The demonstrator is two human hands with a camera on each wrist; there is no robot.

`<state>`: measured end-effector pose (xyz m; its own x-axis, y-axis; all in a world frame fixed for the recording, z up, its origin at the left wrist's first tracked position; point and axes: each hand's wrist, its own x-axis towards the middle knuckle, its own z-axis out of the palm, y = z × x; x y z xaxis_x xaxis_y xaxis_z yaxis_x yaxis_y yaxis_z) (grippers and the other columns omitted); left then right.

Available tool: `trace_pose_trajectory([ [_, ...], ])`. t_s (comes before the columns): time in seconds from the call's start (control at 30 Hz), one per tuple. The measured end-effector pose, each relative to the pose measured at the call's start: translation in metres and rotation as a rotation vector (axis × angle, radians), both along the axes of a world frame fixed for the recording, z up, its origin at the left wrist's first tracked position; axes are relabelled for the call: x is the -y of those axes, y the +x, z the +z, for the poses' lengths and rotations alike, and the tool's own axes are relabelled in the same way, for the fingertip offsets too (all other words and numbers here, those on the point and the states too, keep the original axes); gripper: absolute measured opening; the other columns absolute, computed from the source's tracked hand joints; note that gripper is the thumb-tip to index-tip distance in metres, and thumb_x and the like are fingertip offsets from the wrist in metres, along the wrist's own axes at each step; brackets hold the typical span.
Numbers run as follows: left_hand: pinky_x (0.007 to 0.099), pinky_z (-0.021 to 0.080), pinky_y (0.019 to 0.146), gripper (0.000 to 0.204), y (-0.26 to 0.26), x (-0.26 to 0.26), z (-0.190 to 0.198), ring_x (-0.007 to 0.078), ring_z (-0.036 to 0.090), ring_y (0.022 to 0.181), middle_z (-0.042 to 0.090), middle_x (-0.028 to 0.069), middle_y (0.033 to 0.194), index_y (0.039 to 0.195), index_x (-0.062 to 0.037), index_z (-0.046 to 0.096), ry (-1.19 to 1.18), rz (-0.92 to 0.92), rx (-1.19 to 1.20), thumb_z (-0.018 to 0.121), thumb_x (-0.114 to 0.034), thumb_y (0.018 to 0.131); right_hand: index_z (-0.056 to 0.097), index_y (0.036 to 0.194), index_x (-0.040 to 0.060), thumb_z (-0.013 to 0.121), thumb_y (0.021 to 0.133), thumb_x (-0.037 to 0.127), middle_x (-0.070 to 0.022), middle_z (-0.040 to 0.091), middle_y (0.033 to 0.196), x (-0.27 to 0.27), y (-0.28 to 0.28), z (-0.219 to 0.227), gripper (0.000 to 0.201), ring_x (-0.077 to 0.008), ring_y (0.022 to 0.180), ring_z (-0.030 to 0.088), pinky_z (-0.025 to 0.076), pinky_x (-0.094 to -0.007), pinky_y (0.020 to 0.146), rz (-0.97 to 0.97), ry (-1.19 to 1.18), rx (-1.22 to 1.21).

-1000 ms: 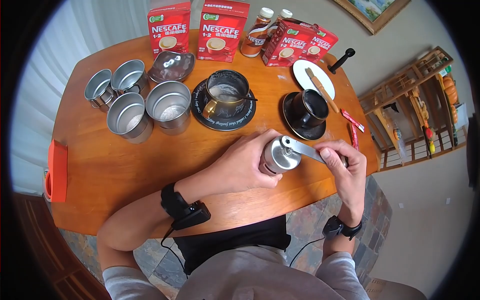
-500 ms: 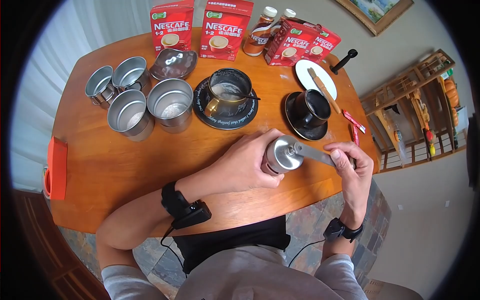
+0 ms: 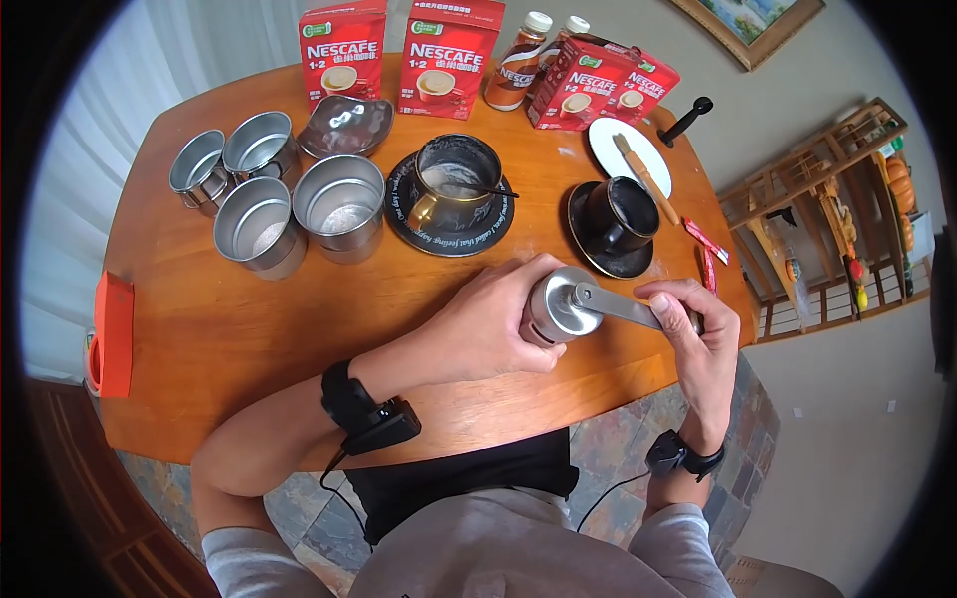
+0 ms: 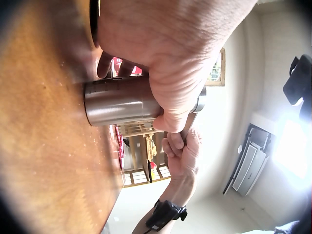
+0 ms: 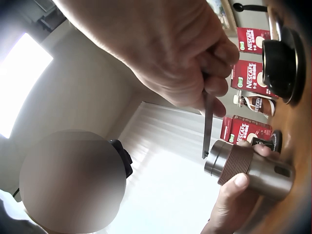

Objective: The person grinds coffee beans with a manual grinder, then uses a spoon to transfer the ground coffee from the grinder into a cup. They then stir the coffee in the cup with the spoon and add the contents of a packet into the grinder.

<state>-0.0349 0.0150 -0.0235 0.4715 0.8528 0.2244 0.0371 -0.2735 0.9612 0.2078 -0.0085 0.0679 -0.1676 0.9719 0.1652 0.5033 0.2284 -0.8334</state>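
In the head view my left hand (image 3: pixel 495 319) wraps round a silver hand-crank coffee grinder (image 3: pixel 564 309) near the table's front edge. My right hand (image 3: pixel 703 344) grips the outer end of its flat metal crank handle (image 3: pixel 623 307), which points right; the knob is mostly hidden by the fingers. The right wrist view shows a brown ribbed band (image 5: pixel 236 165) round the grinder body, the left thumb lying along it. The grinder stands upright, its base right at the tabletop in the left wrist view. Behind it sits a black cup (image 3: pixel 620 214) on a black saucer (image 3: pixel 610 261).
A black-and-gold cup (image 3: pixel 454 204) with a spoon stands on a lettered saucer (image 3: pixel 439 241). Several metal cups (image 3: pixel 259 239) and a dark dish (image 3: pixel 346 127) are at left. Red Nescafe boxes (image 3: pixel 449 60) and bottles (image 3: pixel 515 65) line the back. A brush (image 3: pixel 646 179) lies across a white plate (image 3: pixel 603 149).
My right hand has swung the crank a little outward to the right, then slightly back. The left hand keeps its hold on the grinder; the head view has shifted slightly.
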Motion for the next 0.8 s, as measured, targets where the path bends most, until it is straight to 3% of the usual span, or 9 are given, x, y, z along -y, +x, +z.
trace_pose_trajectory([
  [0.07, 0.0465, 0.053, 0.089, 0.056, 0.002, -0.001, -0.002, 0.0396, 0.068, 0.1, 0.067, 0.0211, 0.11, 0.126, -0.0037, 0.059, 0.051, 0.027, 0.043, 0.082, -0.016, 0.076, 0.078, 0.107, -0.0026, 0.074, 0.102, 0.02, -0.0038, 0.071, 0.089, -0.002, 0.001, 0.003, 0.023, -0.0093, 0.083, 0.062, 0.049, -0.0247, 0.077, 0.006, -0.006, 0.045],
  [0.17, 0.0346, 0.05, 0.094, 0.053, 0.0, 0.001, 0.002, 0.0168, 0.061, 0.103, 0.061, 0.0068, 0.11, 0.126, -0.0037, 0.056, -0.036, -0.017, -0.001, 0.08, -0.007, 0.079, 0.077, 0.106, -0.0036, 0.074, 0.102, 0.02, -0.0048, 0.071, 0.088, -0.01, 0.005, 0.01, 0.025, -0.0102, 0.084, 0.063, 0.051, -0.0259, 0.078, 0.035, -0.032, 0.112],
  [0.4, 0.0342, 0.05, 0.093, 0.053, 0.0, 0.0, 0.002, 0.0158, 0.061, 0.102, 0.061, 0.0063, 0.109, 0.126, -0.0041, 0.057, -0.052, -0.026, 0.016, 0.079, -0.006, 0.079, 0.077, 0.104, -0.0024, 0.072, 0.103, 0.021, -0.0066, 0.076, 0.09, -0.056, 0.009, 0.014, 0.024, -0.0119, 0.084, 0.068, 0.055, -0.03, 0.079, 0.22, -0.074, 0.218],
  [0.6, 0.0344, 0.051, 0.094, 0.054, -0.001, -0.001, -0.002, 0.0155, 0.062, 0.103, 0.062, 0.0067, 0.11, 0.127, -0.0035, 0.057, -0.017, -0.02, 0.011, 0.08, -0.006, 0.078, 0.078, 0.098, -0.0026, 0.075, 0.099, 0.021, -0.0091, 0.076, 0.086, -0.053, 0.01, 0.007, 0.024, -0.0191, 0.076, 0.071, 0.056, -0.0306, 0.072, 0.224, 0.29, 0.322],
  [0.8, 0.0345, 0.05, 0.095, 0.055, -0.001, 0.0, 0.001, 0.0158, 0.062, 0.104, 0.062, 0.0075, 0.112, 0.127, -0.003, 0.056, -0.058, -0.027, 0.008, 0.081, -0.007, 0.078, 0.078, 0.098, -0.0015, 0.084, 0.088, 0.03, -0.0099, 0.075, 0.085, -0.048, 0.023, 0.014, 0.034, -0.019, 0.07, 0.069, 0.051, -0.0308, 0.063, 0.396, 0.187, 0.299],
])
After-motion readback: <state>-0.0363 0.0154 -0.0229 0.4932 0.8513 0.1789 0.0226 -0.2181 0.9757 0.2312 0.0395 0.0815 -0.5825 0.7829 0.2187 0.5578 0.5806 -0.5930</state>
